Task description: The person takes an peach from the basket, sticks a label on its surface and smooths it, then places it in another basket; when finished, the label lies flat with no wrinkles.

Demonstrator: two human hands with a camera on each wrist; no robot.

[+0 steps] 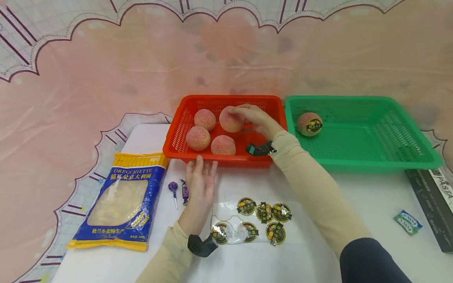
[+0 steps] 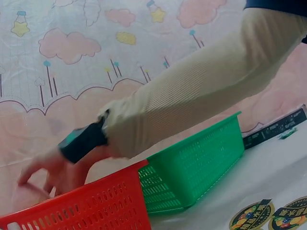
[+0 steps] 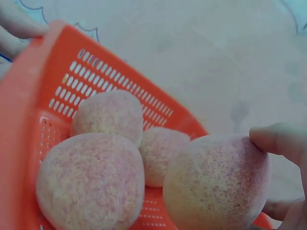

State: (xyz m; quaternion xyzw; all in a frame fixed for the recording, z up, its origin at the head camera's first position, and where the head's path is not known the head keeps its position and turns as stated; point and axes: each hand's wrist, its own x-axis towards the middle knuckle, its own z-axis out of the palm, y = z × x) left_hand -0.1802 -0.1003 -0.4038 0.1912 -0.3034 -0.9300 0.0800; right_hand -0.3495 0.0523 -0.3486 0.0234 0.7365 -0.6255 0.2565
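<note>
My right hand (image 1: 257, 118) grips a pinkish peach (image 3: 216, 182) between thumb and fingers, at the back of the red basket (image 1: 244, 160). Three more peaches lie in that basket; one peach (image 1: 198, 138) is by its left wall. At the basket's front rim, my left hand (image 1: 201, 182) has its fingers fairly straight and its fingertips at the rim. In the green basket (image 1: 371, 135) to the right sits a single peach (image 1: 309, 124) bearing a black-and-gold sticker. On the table, near my left hand, lies a clear sheet with several round black-and-gold stickers (image 1: 246, 206).
Left of the baskets lies a blue and yellow pasta bag (image 1: 118, 204). A purple lollipop (image 1: 173, 188) and a purple wrapped candy (image 1: 185, 192) are beside my left hand. At the right are a green candy packet (image 1: 407, 222) and a black pasta box (image 1: 433, 208).
</note>
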